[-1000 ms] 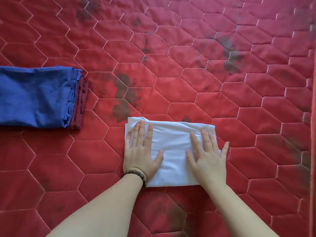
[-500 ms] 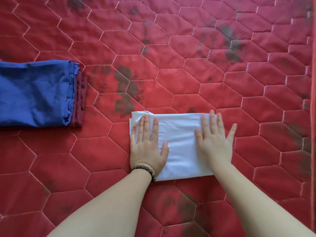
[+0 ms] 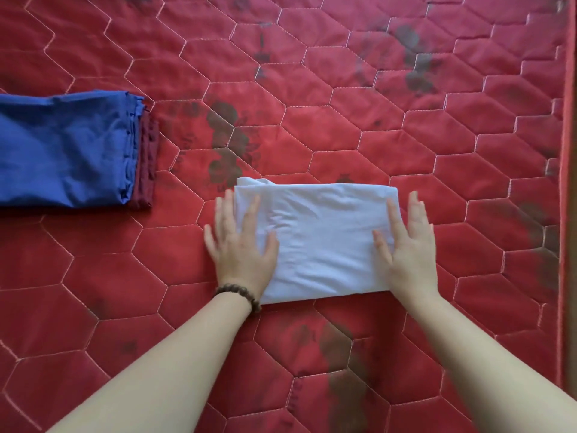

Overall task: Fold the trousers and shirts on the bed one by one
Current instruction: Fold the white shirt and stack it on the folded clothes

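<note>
A white garment [image 3: 318, 242] lies folded into a flat rectangle on the red quilted bed [image 3: 343, 129]. My left hand [image 3: 240, 245], with a bead bracelet at the wrist, lies flat with straight fingers across the garment's left edge. My right hand [image 3: 409, 248] lies flat with straight fingers across its right edge. At the far left sits a folded blue garment [image 3: 65, 151] on top of a folded dark red one [image 3: 146, 160], whose edge shows on the right side of the stack.
The bed's raised red border [image 3: 566, 182] runs down the right side. Dark flower prints mark the quilt here and there. Open quilt stretches between the stack and the white garment and beyond it.
Both hands have slid apart, from the top of the white garment out to its left and right edges. The garment stays folded in place.
</note>
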A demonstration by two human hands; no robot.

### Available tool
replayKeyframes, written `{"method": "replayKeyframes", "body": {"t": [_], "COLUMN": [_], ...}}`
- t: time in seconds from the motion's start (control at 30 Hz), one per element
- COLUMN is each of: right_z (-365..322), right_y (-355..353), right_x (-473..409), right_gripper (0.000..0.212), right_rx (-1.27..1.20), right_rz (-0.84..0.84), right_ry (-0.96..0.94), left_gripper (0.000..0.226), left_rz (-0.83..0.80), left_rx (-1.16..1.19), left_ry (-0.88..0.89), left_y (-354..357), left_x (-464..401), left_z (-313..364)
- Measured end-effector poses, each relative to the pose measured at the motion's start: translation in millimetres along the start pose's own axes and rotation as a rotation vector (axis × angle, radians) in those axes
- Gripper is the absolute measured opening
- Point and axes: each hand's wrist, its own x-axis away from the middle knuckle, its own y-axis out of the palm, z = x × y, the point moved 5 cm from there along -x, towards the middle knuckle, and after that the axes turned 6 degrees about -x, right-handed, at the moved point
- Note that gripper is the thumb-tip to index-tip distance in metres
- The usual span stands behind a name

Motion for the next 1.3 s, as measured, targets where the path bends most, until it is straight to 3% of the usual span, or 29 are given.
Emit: {"method": "replayKeyframes", "body": {"t": [0.1, 0.33, 0.6, 0.8, 1.07, 1.3], "right_z": [7.8, 11.0, -17.1, -98.2, -277.0, -402.0], "right_y": [-4.0, -1.4, -7.0, 6.3, 54.2, 105.9], "right_x": [3.7, 2.5, 40.3, 57.4, 24.7, -25.0], "right_gripper": [0.065, 0.086, 0.058, 0.046, 0.047, 0.048], "right_rx": [-0.039, -0.187, -0.372, -0.458, -0.504, -0.494], "right_rz": [-0.016, -0.289, -0.343, -0.232, -0.088, -0.095], "right_ry": [0.135, 0.283, 0.225, 0.162, 0.108, 0.052], "left_gripper": [0.058, 0.054, 0.052, 0.054, 0.055, 0.057], "left_rz": [0.033, -0.276, -0.348, -0.295, -0.142, -0.109], "left_rx": [0.110, 0.422, 0.332, 0.265, 0.220, 0.195], "left_ry": [-0.088, -0.206, -0.142, -0.055, -0.004, -0.012], "left_y": [-11.3, -7.6, -37.8, -96.7, -217.7, -273.9], "left_x": [10.4, 9.3, 21.7, 4.5, -78.5, -159.8], "left_z": [-15.4, -15.9, -26.5, -79.5, -201.2, -292.6]}}
